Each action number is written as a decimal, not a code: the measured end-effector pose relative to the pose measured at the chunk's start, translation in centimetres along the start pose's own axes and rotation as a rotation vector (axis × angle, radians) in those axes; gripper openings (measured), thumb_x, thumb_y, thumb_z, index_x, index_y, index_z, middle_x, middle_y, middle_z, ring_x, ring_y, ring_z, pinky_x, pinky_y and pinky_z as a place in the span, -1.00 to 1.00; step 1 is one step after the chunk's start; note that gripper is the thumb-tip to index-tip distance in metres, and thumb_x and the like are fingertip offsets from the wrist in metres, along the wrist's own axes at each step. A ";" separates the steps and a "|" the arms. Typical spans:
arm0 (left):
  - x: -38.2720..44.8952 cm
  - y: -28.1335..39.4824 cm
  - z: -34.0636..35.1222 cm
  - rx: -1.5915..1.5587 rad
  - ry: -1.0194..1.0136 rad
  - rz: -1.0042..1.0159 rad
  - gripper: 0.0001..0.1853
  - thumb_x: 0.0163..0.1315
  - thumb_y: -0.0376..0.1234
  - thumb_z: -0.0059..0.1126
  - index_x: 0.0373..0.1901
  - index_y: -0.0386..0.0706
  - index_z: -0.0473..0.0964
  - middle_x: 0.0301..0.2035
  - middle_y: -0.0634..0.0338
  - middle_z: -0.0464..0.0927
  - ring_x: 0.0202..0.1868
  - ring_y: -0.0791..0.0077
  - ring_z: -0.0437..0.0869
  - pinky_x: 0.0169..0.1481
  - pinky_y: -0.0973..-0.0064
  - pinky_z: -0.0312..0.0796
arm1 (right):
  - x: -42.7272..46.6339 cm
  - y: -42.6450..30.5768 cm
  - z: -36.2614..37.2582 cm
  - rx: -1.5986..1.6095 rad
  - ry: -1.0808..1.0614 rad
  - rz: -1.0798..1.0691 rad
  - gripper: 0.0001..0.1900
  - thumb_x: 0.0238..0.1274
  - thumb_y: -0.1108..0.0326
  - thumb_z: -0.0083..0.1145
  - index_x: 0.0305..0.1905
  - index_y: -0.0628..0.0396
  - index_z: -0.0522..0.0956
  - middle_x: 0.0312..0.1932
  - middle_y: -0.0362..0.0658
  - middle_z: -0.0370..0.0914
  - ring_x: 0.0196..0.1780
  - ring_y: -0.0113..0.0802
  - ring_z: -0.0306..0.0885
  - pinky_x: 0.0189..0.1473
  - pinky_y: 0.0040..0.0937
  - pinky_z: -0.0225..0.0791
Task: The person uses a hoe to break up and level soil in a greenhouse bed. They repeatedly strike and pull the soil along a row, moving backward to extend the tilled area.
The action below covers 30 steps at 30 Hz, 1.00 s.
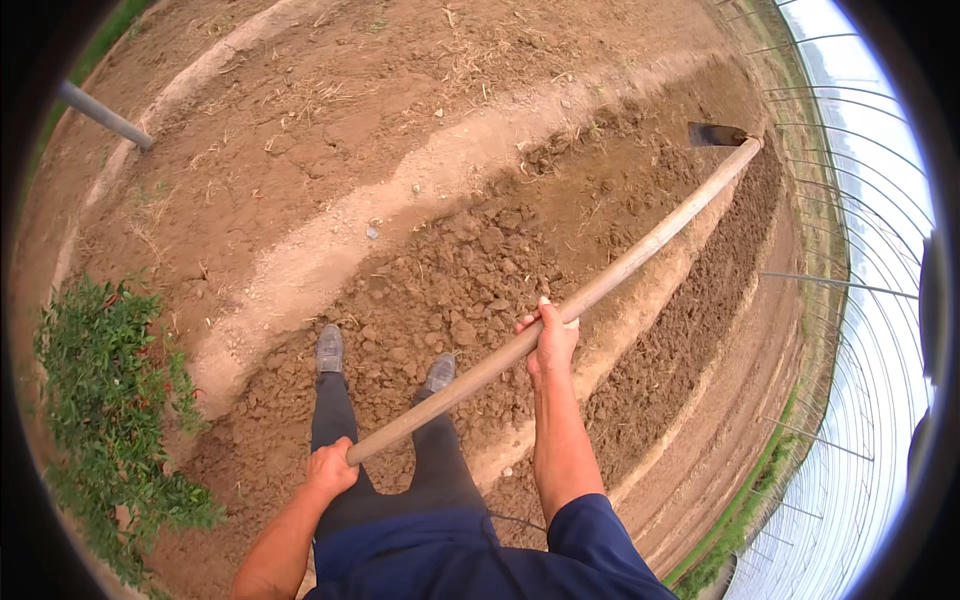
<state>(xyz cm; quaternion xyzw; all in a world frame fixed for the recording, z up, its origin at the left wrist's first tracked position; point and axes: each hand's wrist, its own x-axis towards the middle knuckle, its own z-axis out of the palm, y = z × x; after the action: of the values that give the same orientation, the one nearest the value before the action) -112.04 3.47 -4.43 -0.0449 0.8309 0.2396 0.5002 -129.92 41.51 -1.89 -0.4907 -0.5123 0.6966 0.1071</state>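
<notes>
A long-handled hoe crosses the view from lower left to upper right. My left hand [331, 466] is wrapped around the butt end of its wooden handle [450, 396]. Farther up the shaft my right hand [553, 337] grips it from below, with the thumb side towards me. At the far end the dark metal hoe blade [712, 135] is raised, pointing left; I cannot tell how high it is above the ground. Beneath the handle lies a strip of broken, cloddy brown soil [472, 277], and both my shoes [330, 349] stand on it.
Leafy pepper plants [112, 420] with red fruits grow at the left. A pale dry soil ridge [322, 247] borders the loosened strip. A grey metal post [109, 116] stands at upper left. Bare greenhouse hoops [862, 157] arch along the right, and straw litters the ground.
</notes>
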 end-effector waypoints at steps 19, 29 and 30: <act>-18.4 -5.1 -1.5 0.115 -0.118 -0.365 -0.55 0.00 -0.26 0.48 -0.08 -0.22 0.57 -0.32 -0.17 0.72 -0.18 -0.14 0.78 -0.01 -0.04 0.58 | -10.7 20.0 2.2 -0.239 -0.148 0.685 -0.84 0.31 0.52 0.23 -0.26 0.18 0.40 -0.53 -0.14 0.42 -0.61 -0.31 0.44 -0.59 -0.27 0.42; -25.5 -15.0 2.5 0.154 0.024 -0.366 -0.66 0.22 -0.40 0.22 0.05 -0.23 0.59 -0.42 -0.25 0.68 -0.31 -0.33 0.72 -0.21 -0.11 0.53 | -13.9 22.6 -0.9 0.046 -0.048 0.908 -0.86 0.23 0.55 0.18 -0.26 0.15 0.41 -0.56 -0.16 0.34 -0.57 -0.29 0.40 -0.50 -0.13 0.44; -24.5 -15.0 2.5 0.178 0.020 -0.371 -0.67 0.16 -0.35 0.29 -0.02 -0.22 0.57 -0.40 -0.21 0.69 -0.30 -0.27 0.73 -0.17 -0.08 0.55 | -14.6 22.2 -1.0 0.047 -0.031 0.898 -0.86 0.22 0.54 0.18 -0.27 0.15 0.41 -0.56 -0.16 0.34 -0.56 -0.30 0.39 -0.50 -0.14 0.43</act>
<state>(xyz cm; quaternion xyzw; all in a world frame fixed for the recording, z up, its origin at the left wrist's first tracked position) -93.14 -12.65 10.22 -0.1551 0.8312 0.0688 0.5295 -114.04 22.55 -11.64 -0.6515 -0.2342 0.6926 -0.2024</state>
